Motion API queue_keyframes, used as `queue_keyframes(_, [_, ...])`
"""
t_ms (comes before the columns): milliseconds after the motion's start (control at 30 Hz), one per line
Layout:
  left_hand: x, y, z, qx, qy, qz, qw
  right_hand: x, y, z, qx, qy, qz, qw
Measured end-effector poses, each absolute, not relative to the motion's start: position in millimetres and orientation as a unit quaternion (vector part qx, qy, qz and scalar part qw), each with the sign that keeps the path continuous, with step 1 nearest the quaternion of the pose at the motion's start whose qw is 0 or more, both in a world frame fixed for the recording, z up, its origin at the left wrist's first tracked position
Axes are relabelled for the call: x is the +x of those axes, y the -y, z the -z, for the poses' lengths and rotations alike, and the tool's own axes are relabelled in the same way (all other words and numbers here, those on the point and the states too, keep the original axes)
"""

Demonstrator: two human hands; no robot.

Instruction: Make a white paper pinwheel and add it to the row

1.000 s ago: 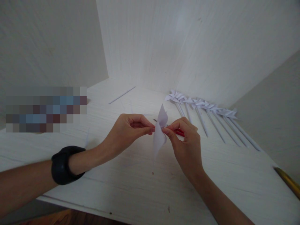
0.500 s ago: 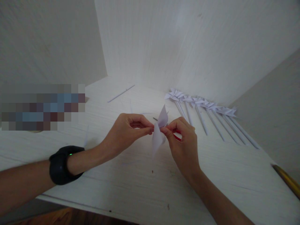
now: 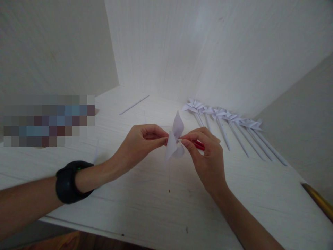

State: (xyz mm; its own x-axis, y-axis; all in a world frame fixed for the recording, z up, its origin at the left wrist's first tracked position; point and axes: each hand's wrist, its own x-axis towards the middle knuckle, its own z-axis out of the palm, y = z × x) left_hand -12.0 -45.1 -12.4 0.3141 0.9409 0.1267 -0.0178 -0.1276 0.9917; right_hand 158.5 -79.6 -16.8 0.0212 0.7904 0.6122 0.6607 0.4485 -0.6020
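A white folded paper pinwheel head (image 3: 174,140) hangs between my two hands above the white table (image 3: 145,205). My left hand (image 3: 140,142), with a black band on its wrist, pinches the paper at its centre from the left. Thumb and forefinger of my right hand (image 3: 205,156) meet the paper from the right, holding a thin white stick at its centre. Something red (image 3: 199,146) shows under my right fingers; what it is I cannot tell.
Several white paper pinwheels on white sticks (image 3: 226,126) lie in a row at the right by the back wall. A single white stick (image 3: 134,104) lies at the far left corner. A yellowish rod (image 3: 318,200) pokes in at the right edge.
The paper head has turned and risen a little between my fingers, its upper flap now pointing higher. My right hand has shifted slightly right; a thin stick now shows at the centre.
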Motion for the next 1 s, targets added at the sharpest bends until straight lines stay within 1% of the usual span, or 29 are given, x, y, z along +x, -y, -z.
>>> queue_keyframes(233, [-12.1,44.0,13.9,0.626,-0.381,-0.442,0.517,160.6,77.3,16.1,-0.523,0.705,-0.029,0.477])
queue_keyframes(400, [-12.9,43.5,14.4,0.64,-0.388,-0.424,0.51,160.4,76.5,19.5,-0.514,0.728,0.017,0.453])
queue_keyframes(833, [-14.6,43.1,16.6,0.646,-0.359,-0.411,0.533,157.3,79.3,19.9,-0.506,0.735,0.001,0.452])
queue_keyframes(1000, [-12.9,42.2,18.2,0.656,-0.369,-0.405,0.519,155.4,79.7,20.1,-0.505,0.738,0.002,0.448])
